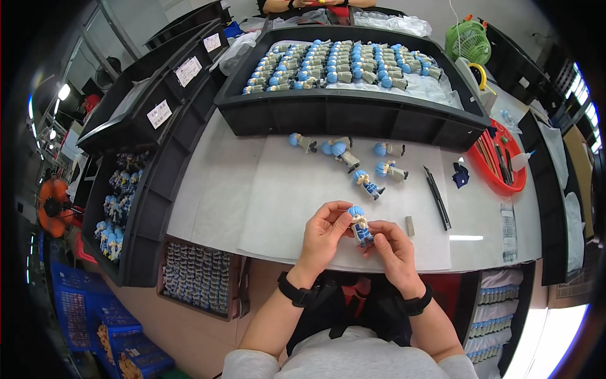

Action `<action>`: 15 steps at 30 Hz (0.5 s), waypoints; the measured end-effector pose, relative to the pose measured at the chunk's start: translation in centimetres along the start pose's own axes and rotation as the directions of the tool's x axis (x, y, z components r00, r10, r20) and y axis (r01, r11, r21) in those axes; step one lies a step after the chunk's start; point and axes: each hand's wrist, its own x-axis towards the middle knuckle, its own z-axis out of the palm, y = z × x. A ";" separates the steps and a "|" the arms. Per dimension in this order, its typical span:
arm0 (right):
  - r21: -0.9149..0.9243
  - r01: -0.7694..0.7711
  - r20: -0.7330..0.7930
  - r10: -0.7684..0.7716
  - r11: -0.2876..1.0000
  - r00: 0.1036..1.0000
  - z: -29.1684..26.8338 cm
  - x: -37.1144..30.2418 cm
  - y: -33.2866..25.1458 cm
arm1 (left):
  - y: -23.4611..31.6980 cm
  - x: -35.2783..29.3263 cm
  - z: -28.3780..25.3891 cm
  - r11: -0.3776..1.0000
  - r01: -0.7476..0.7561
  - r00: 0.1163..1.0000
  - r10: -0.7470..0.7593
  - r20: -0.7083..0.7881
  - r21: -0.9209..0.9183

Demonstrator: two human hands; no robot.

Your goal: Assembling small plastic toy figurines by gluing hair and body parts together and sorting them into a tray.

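Note:
A small blue-haired figurine (pixel 360 228) in a blue and pale outfit is held upright between my two hands, above the near part of the white-covered table (pixel 278 208). My left hand (pixel 325 235) pinches it near the head with thumb and fingers. With thumb and fingers closed, my right hand (pixel 394 246) grips its lower end by the legs. Just beyond lies a similar figurine (pixel 368 184) showing its blue front. Several more lie on their sides farther up, among them one figurine (pixel 303 143) at the left and another figurine (pixel 391 170) at the right.
A black crate (pixel 353 114) with rows of figurines spans the table's far side. Right of my hands lie a small grey block (pixel 409 226), black tweezers (pixel 437 199) and a red tray (pixel 519 180) of tools. A black bin (pixel 136 246) of figurines stands left.

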 end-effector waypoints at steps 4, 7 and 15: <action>0.043 -0.020 -0.002 0.020 0.999 1.000 0.0 0.0 -0.3 | 0.1 -0.1 0.0 1.000 0.003 1.000 -0.003 0.002 0.026; 0.059 -0.011 -0.003 0.011 0.998 1.000 0.1 0.0 -0.1 | 0.1 -0.1 -0.2 1.000 0.007 1.000 -0.006 0.020 -0.025; 0.081 0.003 -0.033 0.000 0.997 0.999 0.1 -0.1 -0.2 | 0.2 -0.2 -0.1 1.000 -0.019 0.999 0.019 0.031 0.014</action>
